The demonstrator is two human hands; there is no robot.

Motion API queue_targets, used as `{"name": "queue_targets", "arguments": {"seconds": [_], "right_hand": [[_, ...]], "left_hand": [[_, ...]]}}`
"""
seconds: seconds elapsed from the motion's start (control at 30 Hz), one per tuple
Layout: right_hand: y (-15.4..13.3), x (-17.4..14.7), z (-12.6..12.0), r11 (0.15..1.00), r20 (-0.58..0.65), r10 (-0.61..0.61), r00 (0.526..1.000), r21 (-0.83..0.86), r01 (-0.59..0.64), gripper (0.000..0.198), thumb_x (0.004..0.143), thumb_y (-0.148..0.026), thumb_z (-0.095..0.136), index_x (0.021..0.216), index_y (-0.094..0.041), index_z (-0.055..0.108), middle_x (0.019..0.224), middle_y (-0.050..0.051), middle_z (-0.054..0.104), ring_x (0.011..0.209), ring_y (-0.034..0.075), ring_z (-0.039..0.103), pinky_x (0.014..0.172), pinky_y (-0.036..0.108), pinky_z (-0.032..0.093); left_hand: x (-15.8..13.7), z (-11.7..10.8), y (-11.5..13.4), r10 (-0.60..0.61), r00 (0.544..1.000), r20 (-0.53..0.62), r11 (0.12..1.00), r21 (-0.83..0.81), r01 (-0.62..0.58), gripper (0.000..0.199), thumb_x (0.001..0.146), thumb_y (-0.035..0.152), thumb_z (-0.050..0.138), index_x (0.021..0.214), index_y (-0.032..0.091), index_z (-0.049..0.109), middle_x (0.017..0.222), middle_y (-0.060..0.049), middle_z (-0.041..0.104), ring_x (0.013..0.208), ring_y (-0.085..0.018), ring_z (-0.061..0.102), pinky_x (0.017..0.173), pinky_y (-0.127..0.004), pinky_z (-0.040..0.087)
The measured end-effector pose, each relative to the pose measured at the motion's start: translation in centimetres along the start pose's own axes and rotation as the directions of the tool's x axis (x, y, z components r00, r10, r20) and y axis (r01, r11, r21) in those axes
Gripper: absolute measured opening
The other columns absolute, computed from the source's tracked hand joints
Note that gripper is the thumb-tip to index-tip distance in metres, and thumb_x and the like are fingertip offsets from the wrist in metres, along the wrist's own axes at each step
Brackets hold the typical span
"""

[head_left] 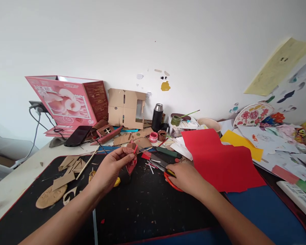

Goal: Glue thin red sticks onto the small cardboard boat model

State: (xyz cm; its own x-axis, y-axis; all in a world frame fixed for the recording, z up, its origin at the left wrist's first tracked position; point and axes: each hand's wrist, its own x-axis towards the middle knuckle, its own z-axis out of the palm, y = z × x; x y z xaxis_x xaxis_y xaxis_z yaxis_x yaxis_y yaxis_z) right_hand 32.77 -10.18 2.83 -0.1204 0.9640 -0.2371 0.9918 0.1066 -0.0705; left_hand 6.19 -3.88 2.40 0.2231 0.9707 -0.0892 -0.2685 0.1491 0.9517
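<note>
- Our left hand (117, 162) has its thumb and fingertips pinched together around a thin red strip (135, 149), held upright just above the mat.
- Our right hand (185, 175) is curled around the orange handles of a pair of scissors (171, 182); their blades point away and to the left, well short of the red strip. We cannot tell how far the blades are parted.
- Just below the left fingertips is a dark red, pointed craft piece (131, 166), partly hidden by the hand, so we cannot tell whether it is held too.
- Between the hands, a few short white sticks (151, 166) lie loose near a small red scrap (146, 155) by the blades.
- Right of the scissors lies a large red sheet (221, 166) with a stepped edge. We judge that some cutting is done, since narrow red bits are separate, while most of the sheet is whole. The pinched strip does not look fixed to anything, so any placing of it seems undone.
- Beyond the hands, a model boat (105, 132) with a windowed cabin sits on the left, looking largely assembled; pink (153, 137) and brown paint jars (162, 135) stand uncapped near a black thermos (157, 117).
- At the left of the black mat (124, 217), cardboard offcuts (71, 165) partly cover a wooden oval (49, 198).
</note>
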Motion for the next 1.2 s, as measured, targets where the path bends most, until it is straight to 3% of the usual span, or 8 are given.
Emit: {"name": "queue_targets", "arguments": {"seconds": [0.17,0.27,0.33,0.47,0.57,0.7,0.87,1.2], "right_hand": [[-0.5,-0.5,-0.3,0.999,-0.057,-0.015,0.998,0.044,0.018,0.018,0.103,-0.028,0.065,0.099,-0.023,0.083,0.095,0.012,0.083,0.099,0.033,0.075,0.075,0.034,0.04],[-1.0,-0.3,0.2,0.96,-0.144,-0.01,0.99,0.277,0.05,0.018,0.102,-0.03,0.066,0.1,-0.025,0.082,0.085,0.006,0.082,0.083,0.026,0.074,0.068,0.031,0.038],[-1.6,0.0,0.5,0.849,-0.177,0.003,0.984,0.521,0.091,0.017,0.101,-0.034,0.066,0.099,-0.025,0.08,0.076,0.002,0.078,0.069,0.02,0.07,0.061,0.029,0.036],[-3.5,1.5,1.2,0.468,-0.212,0.0,0.977,0.863,0.187,0.021,0.098,-0.041,0.067,0.1,-0.022,0.075,0.068,-0.002,0.069,0.055,0.014,0.059,0.055,0.026,0.04],[-4.8,2.8,1.8,0.231,-0.221,0.012,0.975,0.949,0.213,0.029,0.094,-0.049,0.07,0.097,-0.02,0.069,0.065,-0.005,0.063,0.045,0.01,0.049,0.048,0.025,0.038],[-6.0,4.1,2.2,0.067,-0.226,0.015,0.974,0.972,0.225,0.037,0.088,-0.055,0.076,0.095,-0.02,0.066,0.06,-0.007,0.059,0.042,0.009,0.046,0.043,0.023,0.036],[-6.8,4.5,1.9,-0.009,-0.241,-0.021,0.97,0.97,0.241,0.041,0.085,-0.057,0.079,0.093,-0.019,0.065,0.059,-0.007,0.058,0.041,0.009,0.047,0.041,0.022,0.035],[-7.4,4.5,2.0,-0.001,-0.245,-0.046,0.968,0.969,0.246,0.04,0.087,-0.058,0.077,0.092,-0.021,0.063,0.057,-0.008,0.057,0.041,0.009,0.046,0.042,0.022,0.034]], "left_hand": [[-0.3,0.0,0.1,-0.032,0.999,0.02,0.999,0.029,0.031,0.046,0.057,0.047,0.104,0.08,0.018,0.077,0.074,0.0,0.072,0.065,-0.012,0.059,0.06,-0.022,0.047],[-0.6,0.1,0.2,-0.032,0.997,0.072,0.996,0.085,0.026,0.044,0.06,0.049,0.102,0.08,0.018,0.076,0.072,0.0,0.071,0.063,-0.013,0.059,0.061,-0.024,0.048],[-0.8,0.3,0.2,-0.023,0.994,0.105,0.992,0.129,0.009,0.043,0.063,0.05,0.1,0.08,0.019,0.076,0.072,0.0,0.071,0.064,-0.014,0.061,0.063,-0.026,0.049],[-1.1,0.5,-0.2,-0.03,0.991,0.131,0.986,0.168,0.008,0.043,0.065,0.049,0.098,0.086,0.019,0.076,0.075,-0.001,0.073,0.067,-0.016,0.064,0.067,-0.027,0.051],[-1.1,0.5,-0.7,-0.02,0.992,0.127,0.987,0.158,0.0,0.044,0.066,0.048,0.097,0.089,0.02,0.073,0.077,0.0,0.074,0.069,-0.016,0.066,0.069,-0.028,0.052],[-1.1,0.3,-1.1,0.021,0.991,0.132,0.979,0.197,-0.047,0.042,0.071,0.048,0.095,0.09,0.02,0.071,0.079,0.0,0.074,0.071,-0.017,0.066,0.07,-0.029,0.053],[-0.9,0.2,-1.3,0.034,0.992,0.125,0.965,0.255,-0.065,0.041,0.071,0.049,0.092,0.089,0.021,0.069,0.08,0.0,0.073,0.074,-0.018,0.067,0.072,-0.031,0.055],[-1.5,0.4,-1.1,0.089,0.986,0.139,0.925,0.356,-0.133,0.033,0.076,0.049,0.085,0.089,0.023,0.071,0.083,-0.003,0.075,0.078,-0.022,0.07,0.074,-0.032,0.056]]}}
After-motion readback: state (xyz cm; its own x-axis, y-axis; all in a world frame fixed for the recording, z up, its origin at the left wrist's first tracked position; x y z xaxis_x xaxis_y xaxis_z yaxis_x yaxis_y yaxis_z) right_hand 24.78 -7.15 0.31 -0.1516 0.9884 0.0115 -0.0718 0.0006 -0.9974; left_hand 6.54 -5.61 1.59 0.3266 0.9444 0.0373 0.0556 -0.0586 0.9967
